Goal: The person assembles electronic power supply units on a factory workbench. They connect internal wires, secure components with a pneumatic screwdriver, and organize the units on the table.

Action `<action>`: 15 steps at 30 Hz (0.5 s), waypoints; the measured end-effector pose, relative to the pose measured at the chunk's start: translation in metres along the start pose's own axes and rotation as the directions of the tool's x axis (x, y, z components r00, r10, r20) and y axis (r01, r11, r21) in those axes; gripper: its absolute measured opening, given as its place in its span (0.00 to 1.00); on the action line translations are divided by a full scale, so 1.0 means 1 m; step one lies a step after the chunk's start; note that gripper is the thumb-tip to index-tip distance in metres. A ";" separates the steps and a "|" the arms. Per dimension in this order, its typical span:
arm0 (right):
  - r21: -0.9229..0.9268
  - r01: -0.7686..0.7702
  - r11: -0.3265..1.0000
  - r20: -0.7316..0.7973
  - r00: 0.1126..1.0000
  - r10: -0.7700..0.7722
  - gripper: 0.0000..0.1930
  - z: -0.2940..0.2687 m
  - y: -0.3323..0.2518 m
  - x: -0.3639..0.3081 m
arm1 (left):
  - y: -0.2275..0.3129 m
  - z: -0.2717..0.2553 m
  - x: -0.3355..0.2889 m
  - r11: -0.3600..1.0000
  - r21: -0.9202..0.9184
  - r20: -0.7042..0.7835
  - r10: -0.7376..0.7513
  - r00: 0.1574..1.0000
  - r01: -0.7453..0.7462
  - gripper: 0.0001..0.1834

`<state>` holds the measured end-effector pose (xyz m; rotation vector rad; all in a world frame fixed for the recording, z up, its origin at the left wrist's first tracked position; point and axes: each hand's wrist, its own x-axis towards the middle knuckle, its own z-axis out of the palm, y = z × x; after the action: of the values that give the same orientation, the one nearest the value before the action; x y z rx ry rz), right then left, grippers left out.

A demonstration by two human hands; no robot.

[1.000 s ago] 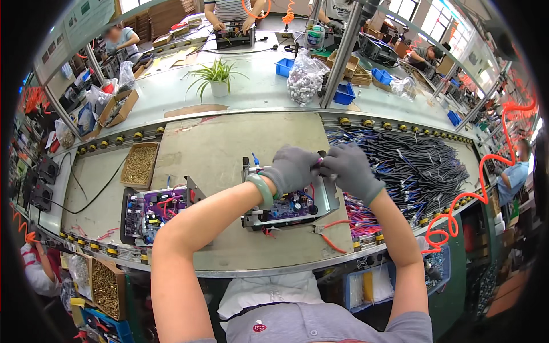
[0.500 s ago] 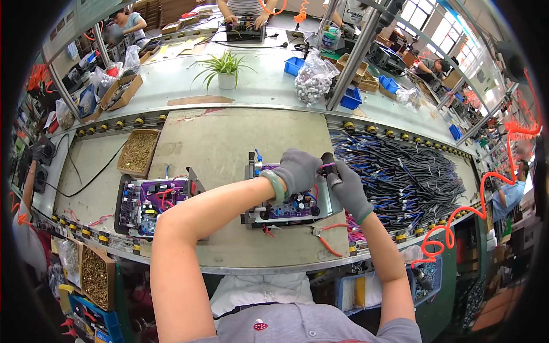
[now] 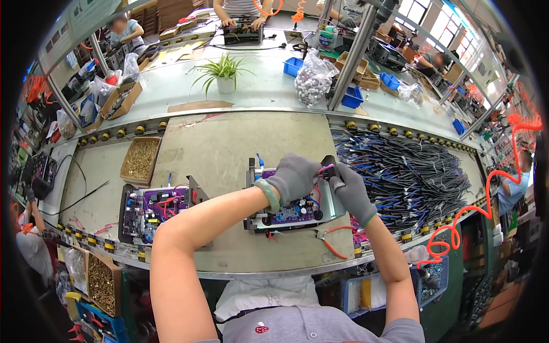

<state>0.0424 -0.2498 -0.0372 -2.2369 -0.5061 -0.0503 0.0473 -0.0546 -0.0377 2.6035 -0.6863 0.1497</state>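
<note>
Both my hands wear grey gloves. In front of me lies an electronic unit, a purple circuit board [image 3: 294,213] in an open metal chassis with dark end panels. My left hand [image 3: 294,176] reaches over the board, its fingers pinched on a short pink-purple wire [image 3: 325,168] at the right-hand black panel [image 3: 329,161]. My right hand [image 3: 353,194] is closed around that panel from the right side. The fingertips partly hide where the wire meets it. Close below my right hand, red-handled pliers [image 3: 331,241] lie on the board-covered bench.
A second purple-board unit [image 3: 157,208] sits left, behind my left forearm. A box of brass-coloured screws [image 3: 140,159] stands beyond it. Bundled black cables [image 3: 409,183] fill the right side. An orange coiled hose [image 3: 457,223] hangs at far right. A potted plant [image 3: 225,84] stands across the bench.
My left hand has drawn slightly left from the black panel, and more of the pink-purple wire shows. My right hand stays at the panel. At far left, another person's hand has moved nearer.
</note>
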 end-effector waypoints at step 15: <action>-0.219 0.081 0.972 -0.039 0.995 -0.092 0.07 0.005 0.005 0.004 | 0.014 -0.013 0.022 0.982 0.190 0.260 -0.053 0.964 0.003 0.08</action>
<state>0.0472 -0.2474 -0.0436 -2.4190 -0.5960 -0.2140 0.0601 -0.0695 -0.0165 2.8456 -0.7575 -0.1522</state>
